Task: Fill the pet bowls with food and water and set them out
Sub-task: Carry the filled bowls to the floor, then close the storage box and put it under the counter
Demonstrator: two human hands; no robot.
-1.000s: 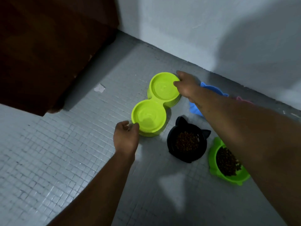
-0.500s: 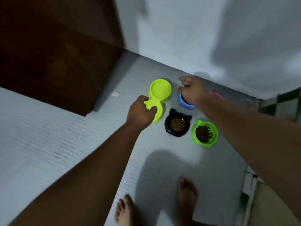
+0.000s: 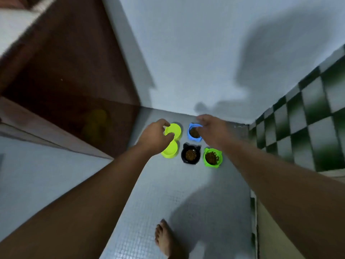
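Our left hand, loosely curled and empty, hung over the yellow-green plastic double bowl, whose long axis ran away from us; our right hand, open, held nothing.

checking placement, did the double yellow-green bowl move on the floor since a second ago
No. The double bowl still lies beside the black bowl, near the wall; only the camera rose.

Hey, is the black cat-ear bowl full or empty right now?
Filled. The black bowl sits upright on the floor with brown kibble covering its inside.
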